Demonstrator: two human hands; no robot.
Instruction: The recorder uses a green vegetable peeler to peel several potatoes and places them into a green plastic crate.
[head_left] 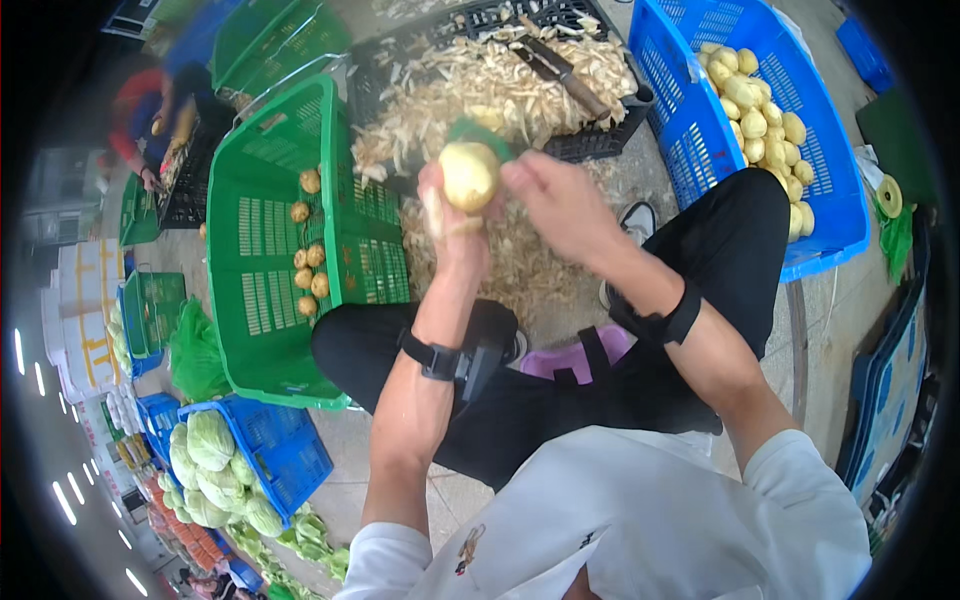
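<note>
A mostly peeled, pale yellow potato (468, 175) rests in my left hand (458, 222), whose fingers are wrapped round it from below. My right hand (562, 205) is closed at the potato's right side, gripping a green peeler (482, 135) that is smeared by motion and reaches over the potato's far side. Both hands are above a heap of peelings (470, 100) on a black crate (590, 145). A dark knife with a brown handle (565, 80) lies on that heap.
The green basket (280, 370) at left holds several unpeeled potatoes (310, 258). Peeled potatoes (765, 130) fill part of the blue basket (845, 215) at right. Loose peelings (520, 270) cover the floor between my feet. Cabbages (212, 465) sit lower left; another person (150, 125) works at far left.
</note>
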